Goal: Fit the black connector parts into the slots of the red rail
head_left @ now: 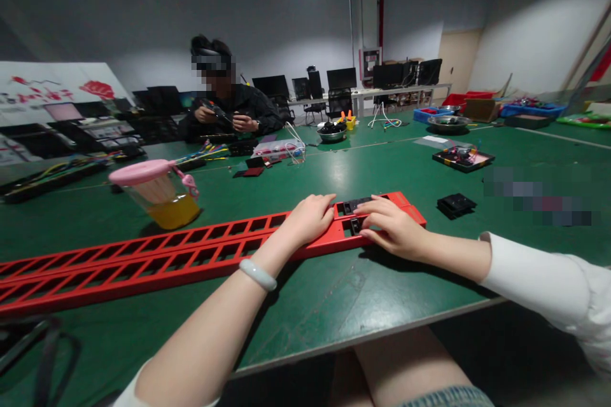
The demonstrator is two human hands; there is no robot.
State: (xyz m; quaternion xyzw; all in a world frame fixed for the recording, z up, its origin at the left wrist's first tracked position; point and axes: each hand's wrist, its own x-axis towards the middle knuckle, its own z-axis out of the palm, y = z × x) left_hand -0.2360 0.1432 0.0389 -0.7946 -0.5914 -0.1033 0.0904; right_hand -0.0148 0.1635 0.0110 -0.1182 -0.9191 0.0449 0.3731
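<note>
Head view shows a big green table (pixel 324 305), and the long red frame (pixel 191 273) lies flat on it, near the person. The frame looks like two ladders side by side, bright red, with rows of slanted holes. It runs longways from left to right, along the table's near edge. Its left part goes out of view; its right end points right and a little away from the person. Behind the frame stands a clear cup (pixel 160 194) with a pink lid and something yellow inside. The left hand (pixel 310 216) lies across the frame, fingers almost straight; I cannot tell if it grips. The right hand (pixel 394 226) bends its fingers over the frame's right part. A black stack (pixel 456 205) sits just right of the frame. Small black pieces (pixel 355 226) sit in the frame's holes at the right fingertips; I cannot tell if they are pinched.
</note>
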